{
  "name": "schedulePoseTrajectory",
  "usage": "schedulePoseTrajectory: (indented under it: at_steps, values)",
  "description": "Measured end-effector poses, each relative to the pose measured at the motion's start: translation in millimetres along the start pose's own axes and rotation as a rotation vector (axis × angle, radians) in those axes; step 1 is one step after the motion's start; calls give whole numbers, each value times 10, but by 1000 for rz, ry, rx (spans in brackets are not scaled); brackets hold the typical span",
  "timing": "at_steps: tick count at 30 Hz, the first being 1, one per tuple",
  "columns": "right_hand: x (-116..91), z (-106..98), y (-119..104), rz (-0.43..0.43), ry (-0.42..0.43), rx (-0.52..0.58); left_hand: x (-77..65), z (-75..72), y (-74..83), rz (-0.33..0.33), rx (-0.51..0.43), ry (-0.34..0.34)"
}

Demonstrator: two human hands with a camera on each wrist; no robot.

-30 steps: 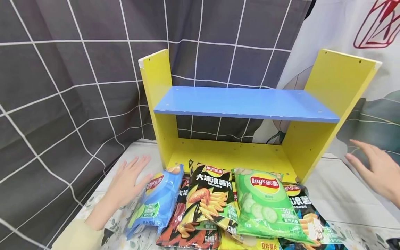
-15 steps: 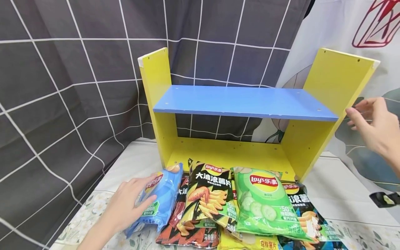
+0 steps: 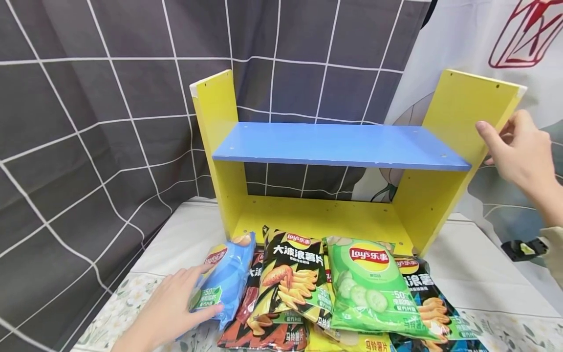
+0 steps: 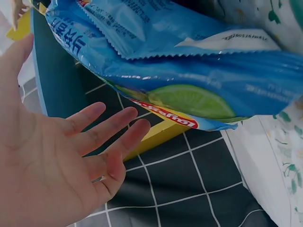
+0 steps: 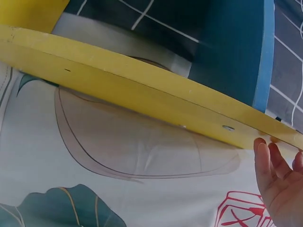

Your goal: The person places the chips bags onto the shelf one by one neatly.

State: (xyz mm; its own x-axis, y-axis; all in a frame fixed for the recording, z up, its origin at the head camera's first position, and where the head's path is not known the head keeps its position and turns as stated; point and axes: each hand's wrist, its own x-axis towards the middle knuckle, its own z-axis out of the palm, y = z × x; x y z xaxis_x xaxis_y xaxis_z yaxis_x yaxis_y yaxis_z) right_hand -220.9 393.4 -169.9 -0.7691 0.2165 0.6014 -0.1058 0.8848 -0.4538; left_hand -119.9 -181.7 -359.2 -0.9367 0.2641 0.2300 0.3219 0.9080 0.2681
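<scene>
In the head view my left hand lies along the left side of a blue Lay's chip bag, thumb near its lower end. The left wrist view shows this palm with loosely spread fingers, not curled round the bag. My right hand grips the front edge of the yellow right side panel of a shelf unit, thumb over the inner face and fingers at the outer side. In the right wrist view, fingertips of the right hand meet the panel's outer face.
Beside the blue bag lie a black chip bag and a green one, over red, yellow and dark-blue bags. They lie before the shelf unit, whose blue board spans its sides. A dark grid curtain hangs behind.
My right hand has risen from the right side to the shelf's right panel and taken hold of its edge. The left hand has moved down and right to the blue bag.
</scene>
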Motion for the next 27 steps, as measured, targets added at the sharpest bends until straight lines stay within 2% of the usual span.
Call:
schedulePoseTrajectory:
  at_steps: [4,8,15,20,27]
  values:
    - [29,29,10,-4,22,43,-65,37,0,11,-1,31]
    - [62,58,8,0,42,36,-128,77,-11,20,-14,37]
    - [95,118,18,10,81,-9,-173,109,-10,-23,-19,-48]
    - [93,140,20,15,102,-36,-198,133,-4,-6,-14,-43]
    - [88,166,23,11,117,-24,-222,211,-41,-4,-5,-74]
